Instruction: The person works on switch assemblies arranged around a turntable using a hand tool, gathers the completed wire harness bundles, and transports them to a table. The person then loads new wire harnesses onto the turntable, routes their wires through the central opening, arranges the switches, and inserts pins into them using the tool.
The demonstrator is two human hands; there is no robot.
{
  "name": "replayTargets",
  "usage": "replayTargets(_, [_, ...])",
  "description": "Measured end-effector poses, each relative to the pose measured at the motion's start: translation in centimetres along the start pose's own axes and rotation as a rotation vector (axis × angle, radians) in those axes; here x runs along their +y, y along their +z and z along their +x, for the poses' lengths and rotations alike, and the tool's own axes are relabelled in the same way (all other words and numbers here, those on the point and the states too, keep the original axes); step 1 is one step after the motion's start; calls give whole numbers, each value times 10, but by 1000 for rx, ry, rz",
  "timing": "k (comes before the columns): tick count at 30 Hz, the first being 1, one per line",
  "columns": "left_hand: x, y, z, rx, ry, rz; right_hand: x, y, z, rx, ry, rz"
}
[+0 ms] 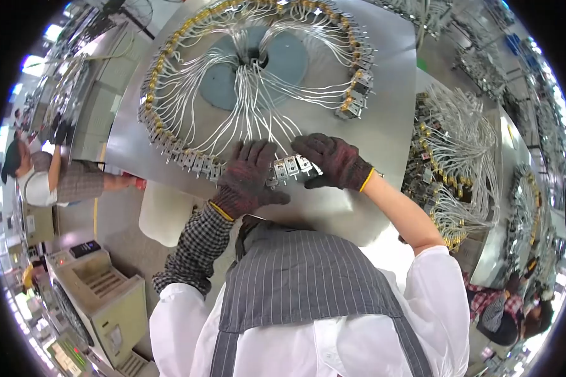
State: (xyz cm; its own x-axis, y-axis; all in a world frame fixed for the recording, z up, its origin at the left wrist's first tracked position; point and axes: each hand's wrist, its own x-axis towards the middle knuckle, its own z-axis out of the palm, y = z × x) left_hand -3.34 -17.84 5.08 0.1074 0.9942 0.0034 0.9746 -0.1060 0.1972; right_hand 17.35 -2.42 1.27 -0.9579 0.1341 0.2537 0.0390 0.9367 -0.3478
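Note:
On the metal tabletop lies a curved row of small metal blocks (198, 164) with brass-coloured fittings. White wires (248, 103) run from them to the hole in a grey round disc (217, 85). My left hand (242, 179), in a dark red-and-black knit glove, rests over the near part of the row, its fingers stretched out and its thumb apart. My right hand (334, 162), gloved alike, has its fingers and thumb closed around a metal block (304, 164) at the near right end of the row. Its fingertips partly cover that block.
To the right, a side table (493, 239) bears heaps of similar wired blocks (443, 157). A beige machine (100, 301) stands at lower left. One person (38, 173) works at the left; another person (509, 314) is at the lower right.

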Motion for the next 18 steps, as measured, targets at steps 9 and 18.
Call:
replayTargets(9, [8,8,4,-223,-173,-26,-1,10,17,88,-91,-6])
replayTargets(18, [-7,8,16,-309,-145,-177,0,11,25,-213,228,205])
